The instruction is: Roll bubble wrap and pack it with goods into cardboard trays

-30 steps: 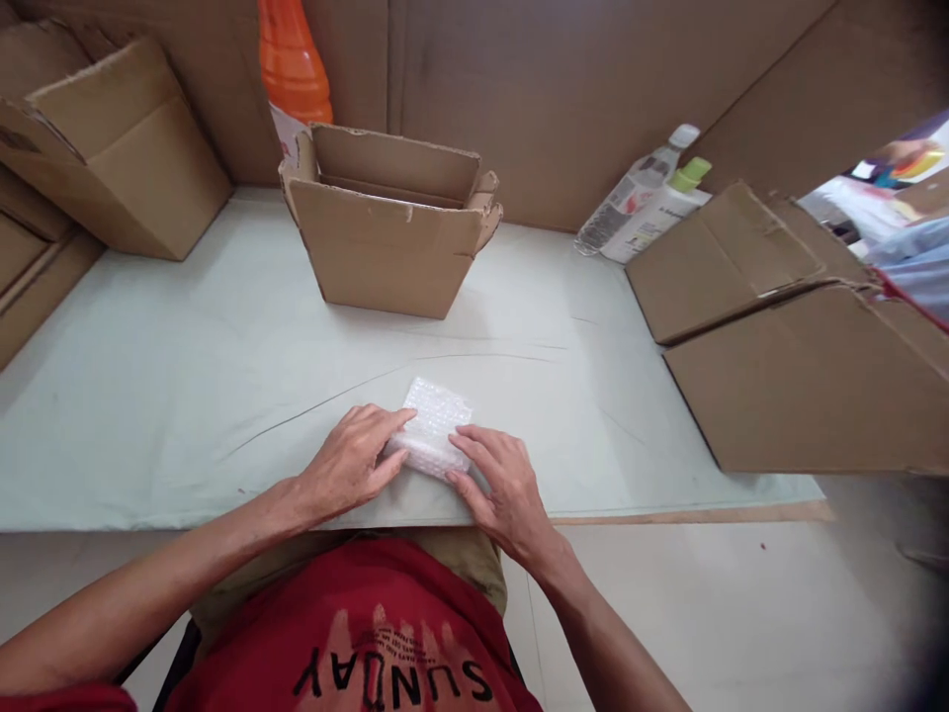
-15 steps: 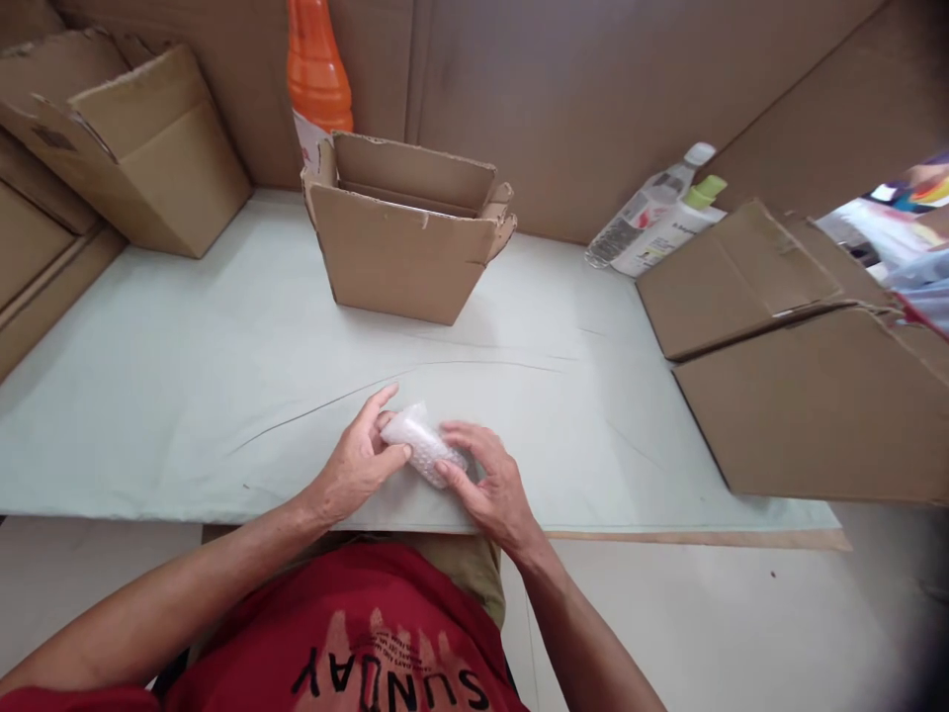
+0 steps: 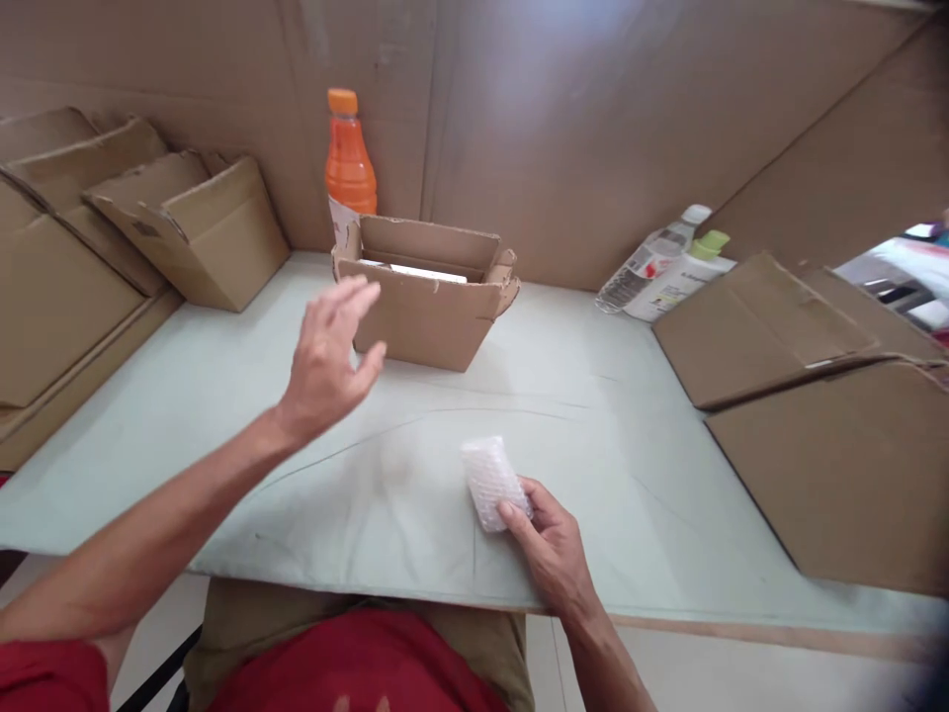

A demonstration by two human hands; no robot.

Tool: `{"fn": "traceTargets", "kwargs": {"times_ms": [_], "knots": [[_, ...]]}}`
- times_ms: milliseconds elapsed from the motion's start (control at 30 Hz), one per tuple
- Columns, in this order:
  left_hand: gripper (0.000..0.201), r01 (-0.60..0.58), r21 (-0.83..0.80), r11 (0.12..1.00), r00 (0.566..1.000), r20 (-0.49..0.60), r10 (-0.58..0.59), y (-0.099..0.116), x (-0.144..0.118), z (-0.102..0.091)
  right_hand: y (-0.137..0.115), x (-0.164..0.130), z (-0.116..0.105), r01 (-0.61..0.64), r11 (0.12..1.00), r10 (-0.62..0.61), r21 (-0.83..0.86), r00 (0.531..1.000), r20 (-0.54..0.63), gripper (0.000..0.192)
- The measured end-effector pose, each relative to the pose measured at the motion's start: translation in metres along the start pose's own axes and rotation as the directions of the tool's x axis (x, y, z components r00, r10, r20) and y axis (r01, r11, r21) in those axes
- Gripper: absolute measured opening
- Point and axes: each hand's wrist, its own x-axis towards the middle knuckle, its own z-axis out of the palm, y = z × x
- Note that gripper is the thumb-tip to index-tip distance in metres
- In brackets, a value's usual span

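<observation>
My right hand [image 3: 550,539] grips a small bundle of bubble wrap [image 3: 492,483] by its lower right end, just above the table near the front edge. What lies inside the wrap cannot be made out. Raised over the left middle of the table, my left hand [image 3: 330,361] holds nothing, its fingers stretched and apart. It is nearest to the open cardboard box [image 3: 422,321] at the back, in front of its left corner. Something white and flat [image 3: 426,272] shows inside that box.
An orange bottle [image 3: 350,163] stands behind the box. Several cardboard boxes [image 3: 229,232] line the left side. At the right are a clear bottle [image 3: 645,267], a white bottle with a green cap [image 3: 678,282] and larger cartons [image 3: 837,475]. A pale cloth [image 3: 356,534] covers the table.
My left hand has let go of the bubble-wrap bundle and moved up toward the box. My right hand, still holding the bundle, has shifted right. The view has tilted upward.
</observation>
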Motion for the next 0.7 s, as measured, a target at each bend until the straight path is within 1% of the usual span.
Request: {"fn": "traceTargets", "kwargs": {"times_ms": [67,133,167,233,267,333,433,500,567,633,700], "knots": [[0.064,-0.025,0.104,0.994,1.0,-0.012,0.027,-0.02,0.036,0.002,0.001,-0.003,-0.005,-0.004,1.0,0.003,-0.014,1.0,-0.009,0.035],[0.059,-0.037,0.148,0.988,0.999,0.033,0.033,-0.035,0.061,0.01,-0.001,-0.005,-0.008,0.002,1.0,-0.003,-0.027,1.0,-0.023,0.036],[0.053,-0.047,0.151,0.987,0.997,0.063,0.038,-0.04,0.069,0.015,-0.002,-0.005,-0.009,0.011,0.999,-0.012,-0.038,0.999,-0.032,0.037],[0.04,-0.092,0.131,0.987,0.991,0.107,0.078,-0.043,0.075,0.021,-0.006,-0.004,-0.015,0.041,0.996,-0.046,-0.079,0.997,-0.056,0.037],[0.034,-0.128,0.113,0.985,0.987,0.113,0.115,-0.042,0.073,0.021,-0.008,-0.003,-0.019,0.062,0.992,-0.071,-0.112,0.995,-0.074,0.037],[0.028,-0.211,0.081,0.974,0.974,0.098,0.203,-0.033,0.06,0.016,-0.017,0.001,-0.031,0.109,0.975,-0.134,-0.192,0.983,-0.122,0.035],[0.028,-0.279,0.064,0.958,0.959,0.065,0.275,-0.014,0.026,-0.006,-0.043,0.008,-0.051,0.204,0.928,-0.265,-0.311,0.949,-0.17,0.032],[0.028,-0.288,0.067,0.955,0.957,0.066,0.283,-0.001,0.001,-0.026,-0.072,0.014,-0.061,0.283,0.88,-0.366,-0.381,0.916,-0.164,0.03],[0.026,-0.279,0.081,0.957,0.959,0.065,0.274,0.007,-0.021,-0.046,-0.109,0.023,-0.063,0.359,0.814,-0.46,-0.457,0.878,-0.13,0.027],[0.026,-0.252,0.106,0.962,0.968,0.029,0.251,0.01,-0.036,-0.062,-0.15,0.037,-0.054,0.43,0.737,-0.533,-0.521,0.844,-0.057,0.025],[0.025,-0.224,0.12,0.967,0.973,-0.024,0.228,0.007,-0.043,-0.07,-0.186,0.057,-0.037,0.5,0.674,-0.573,-0.544,0.819,0.044,0.024]]}}
